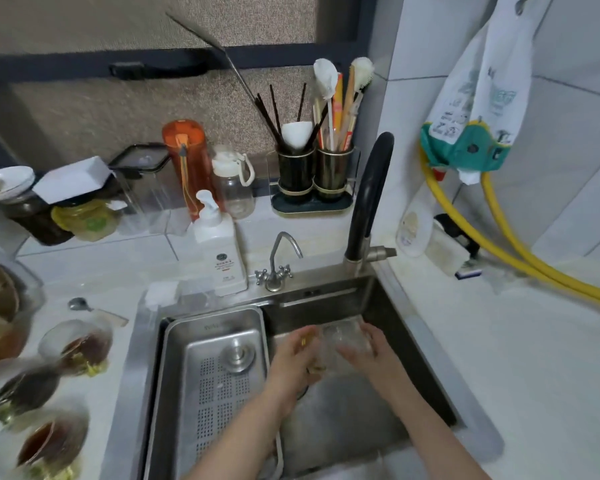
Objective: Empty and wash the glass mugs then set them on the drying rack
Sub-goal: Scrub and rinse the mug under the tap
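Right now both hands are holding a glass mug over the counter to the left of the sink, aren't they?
Not quite: in the head view, the left hand and right hand hold the glass mug inside the sink, not over the counter.

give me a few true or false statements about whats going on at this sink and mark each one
1. Both hands hold a glass mug over the sink. True: the left hand and the right hand each have a grip on it.
2. The perforated steel tray sits in the right half of the sink. False: it sits in the left half.
3. Mugs with dark liquid stand on the counter left of the sink. True.
4. The soap pump bottle lies on its side. False: it stands upright behind the sink.
5. The yellow hose runs along the left wall. False: it is on the right.
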Action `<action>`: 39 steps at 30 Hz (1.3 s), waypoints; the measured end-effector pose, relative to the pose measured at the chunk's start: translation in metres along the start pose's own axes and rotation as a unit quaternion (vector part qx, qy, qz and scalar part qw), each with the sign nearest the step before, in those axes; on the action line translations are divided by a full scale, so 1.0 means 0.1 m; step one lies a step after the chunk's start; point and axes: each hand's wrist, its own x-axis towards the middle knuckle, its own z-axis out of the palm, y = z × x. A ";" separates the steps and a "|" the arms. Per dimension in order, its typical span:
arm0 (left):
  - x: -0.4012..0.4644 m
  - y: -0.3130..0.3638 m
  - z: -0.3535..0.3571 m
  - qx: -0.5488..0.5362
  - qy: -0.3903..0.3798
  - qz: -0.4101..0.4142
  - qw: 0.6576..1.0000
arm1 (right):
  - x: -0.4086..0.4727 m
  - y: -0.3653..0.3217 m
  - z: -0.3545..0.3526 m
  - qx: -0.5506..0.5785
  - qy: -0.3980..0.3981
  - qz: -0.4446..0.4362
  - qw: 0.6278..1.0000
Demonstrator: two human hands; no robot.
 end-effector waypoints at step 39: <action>-0.59 -0.08 0.24 -0.020 0.015 0.023 0.999 | -0.55 -0.13 -0.21 0.112 0.038 -0.046 0.992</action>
